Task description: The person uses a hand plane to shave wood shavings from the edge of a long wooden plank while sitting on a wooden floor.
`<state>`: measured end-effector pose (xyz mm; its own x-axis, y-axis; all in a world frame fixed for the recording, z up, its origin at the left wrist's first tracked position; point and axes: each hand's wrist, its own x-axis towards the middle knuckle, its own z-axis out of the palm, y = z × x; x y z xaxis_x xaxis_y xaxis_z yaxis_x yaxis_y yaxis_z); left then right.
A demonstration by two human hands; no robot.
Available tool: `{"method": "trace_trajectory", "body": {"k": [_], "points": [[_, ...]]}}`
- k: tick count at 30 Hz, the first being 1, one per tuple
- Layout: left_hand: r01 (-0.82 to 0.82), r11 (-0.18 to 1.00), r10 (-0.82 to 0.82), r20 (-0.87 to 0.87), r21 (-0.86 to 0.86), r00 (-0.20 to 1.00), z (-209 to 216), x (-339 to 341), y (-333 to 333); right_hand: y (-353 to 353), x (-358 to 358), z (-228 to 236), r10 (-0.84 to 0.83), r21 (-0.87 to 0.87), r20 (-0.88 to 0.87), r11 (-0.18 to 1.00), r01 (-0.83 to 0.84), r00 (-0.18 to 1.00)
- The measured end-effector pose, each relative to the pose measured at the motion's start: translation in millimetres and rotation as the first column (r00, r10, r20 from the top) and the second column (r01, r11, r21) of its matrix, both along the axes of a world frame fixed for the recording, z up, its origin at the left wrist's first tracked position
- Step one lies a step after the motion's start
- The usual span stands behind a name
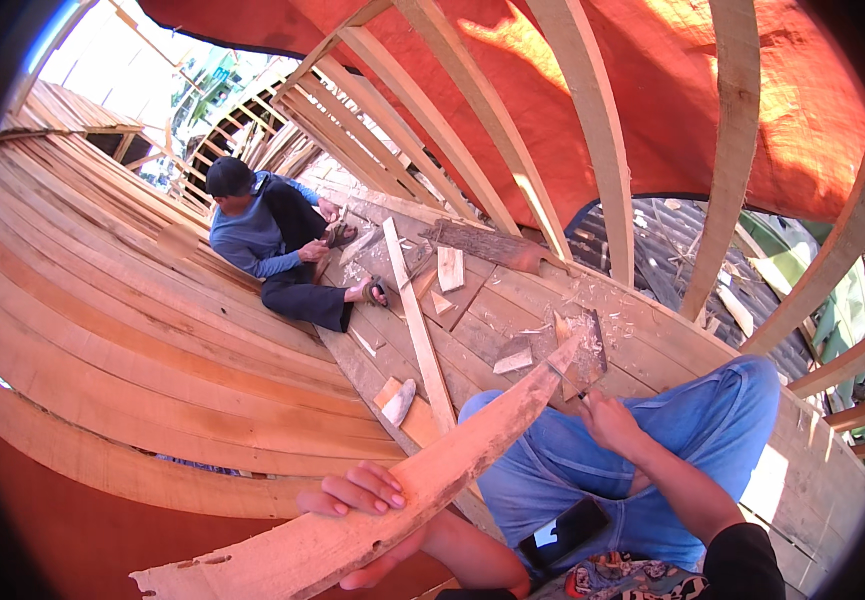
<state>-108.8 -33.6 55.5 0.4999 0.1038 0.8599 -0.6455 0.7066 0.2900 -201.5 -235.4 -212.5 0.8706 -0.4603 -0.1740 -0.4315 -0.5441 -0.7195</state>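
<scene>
My left hand (364,490) grips a long, slightly curved wooden plank (442,465), with the fingers over its upper face and the thumb side underneath. The plank slants from the lower left up to a narrowed far end near my right hand (607,418). That hand is closed round the handle of a dark-bladed cutting tool (597,345), machete-like; its exact kind is hard to make out. Its blade lies beside the plank's far end. Wood shavings (592,325) are scattered around there.
Another person (272,240) in a blue top sits on the plank floor (522,300) at the far left. A long batten (417,330), a bark-covered slab (482,245) and offcuts (450,268) lie between us. Curved ribs (602,140) rise at right; a phone (564,530) rests on my lap.
</scene>
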Motion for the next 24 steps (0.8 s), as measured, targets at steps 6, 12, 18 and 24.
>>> {"method": "trace_trajectory", "body": {"k": [6,12,18,24], "points": [[0.036,0.999,-0.037,0.012,0.038,0.999,-8,8,1,-11,-6,-16,-0.017,0.074,-0.009,0.997,0.017,1.000],[0.050,0.995,-0.053,0.034,0.085,0.998,-5,10,11,-19,-3,-16,-0.092,0.076,0.018,0.993,0.091,0.996],[0.018,0.996,-0.019,0.018,0.086,1.000,-6,14,19,-12,-5,-15,-0.056,0.057,-0.023,0.997,0.058,0.998],[-0.046,0.998,0.047,-0.019,0.042,0.999,-7,29,24,-4,-1,-10,-0.116,0.050,0.017,0.992,0.116,0.993]]}}
